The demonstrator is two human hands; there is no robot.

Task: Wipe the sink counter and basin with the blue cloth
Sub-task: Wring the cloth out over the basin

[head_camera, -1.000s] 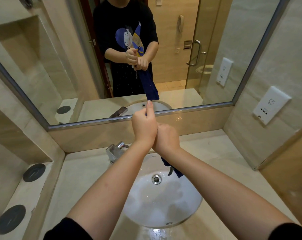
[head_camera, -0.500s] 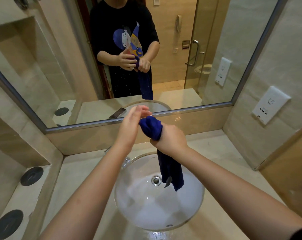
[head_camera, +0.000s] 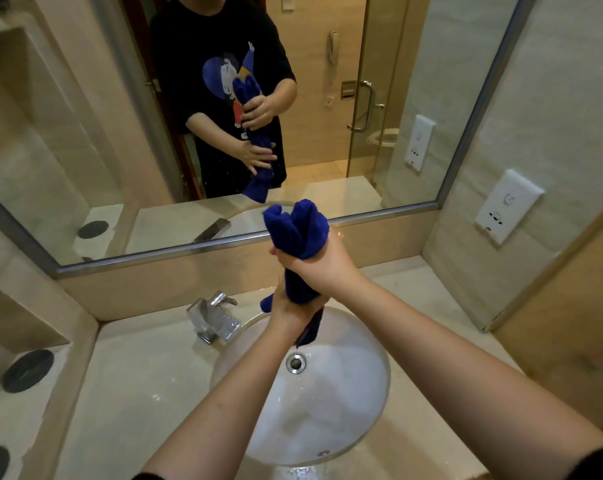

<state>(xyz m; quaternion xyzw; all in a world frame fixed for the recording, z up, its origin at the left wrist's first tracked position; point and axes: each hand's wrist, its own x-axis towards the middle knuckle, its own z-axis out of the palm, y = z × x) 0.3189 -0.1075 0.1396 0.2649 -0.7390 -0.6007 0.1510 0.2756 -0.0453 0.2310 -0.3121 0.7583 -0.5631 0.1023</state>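
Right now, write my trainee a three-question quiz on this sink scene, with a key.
1. True or false: the left hand and the right hand both grip the blue cloth.
2. Which hand grips higher on the cloth? A) left B) right C) both level
3. Fill in: the cloth's lower end hangs over the ___.
Key: 1 true; 2 B; 3 basin.

Bathroom — basin (head_camera: pixel 327 410), mirror (head_camera: pixel 397 98), toilet (head_camera: pixel 385 136) behind glass
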